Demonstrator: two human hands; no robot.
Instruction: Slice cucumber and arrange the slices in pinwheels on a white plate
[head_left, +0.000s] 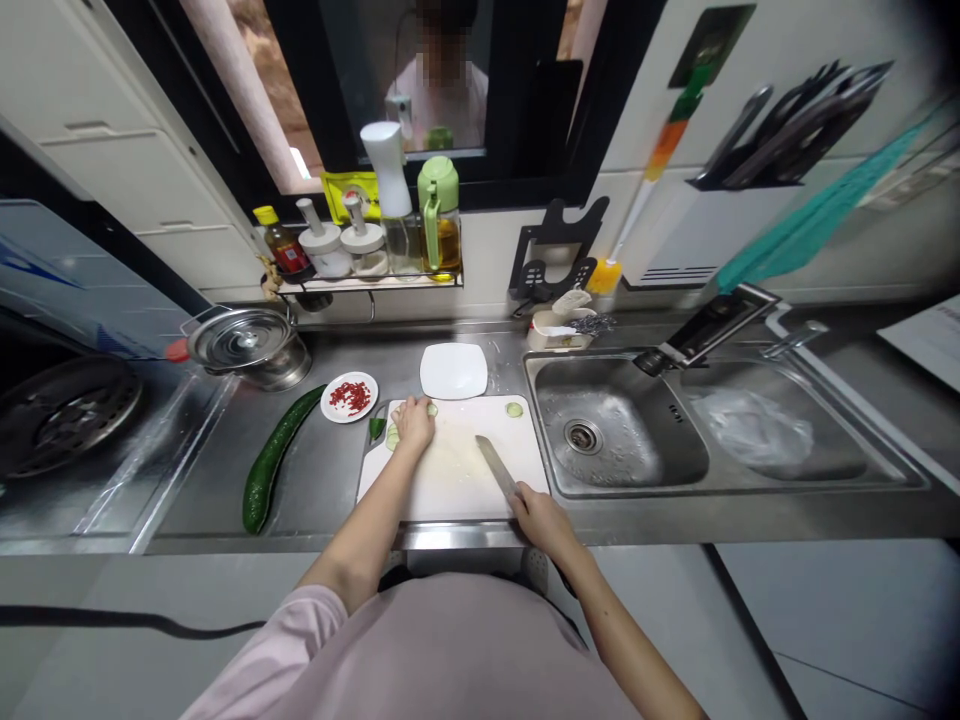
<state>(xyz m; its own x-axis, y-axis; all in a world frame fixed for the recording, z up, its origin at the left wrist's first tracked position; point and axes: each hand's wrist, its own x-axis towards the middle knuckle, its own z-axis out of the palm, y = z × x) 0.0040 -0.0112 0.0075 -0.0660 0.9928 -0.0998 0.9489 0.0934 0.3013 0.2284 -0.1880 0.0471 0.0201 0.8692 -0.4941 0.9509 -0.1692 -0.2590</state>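
On the white cutting board point(457, 490), my left hand point(414, 425) is closed over cut cucumber at the upper left; most of what lies under the fingers is hidden. Pale green cucumber slices point(392, 437) show beside it, and a dark green cucumber end point(376, 428) lies at the board's left edge. My right hand point(541, 515) grips a knife point(495, 465) by its handle near the board's lower right, the blade pointing up and left, apart from my left hand. A lone cucumber piece point(514, 410) sits at the upper right corner.
Behind the board is a white square plate point(453, 370). To the left are a small dish of chopped red pieces point(350, 398), a whole cucumber point(274, 470) and a lidded steel pot point(255, 345). A double sink point(622, 430) is at the right; a condiment rack point(375, 285) hangs behind.
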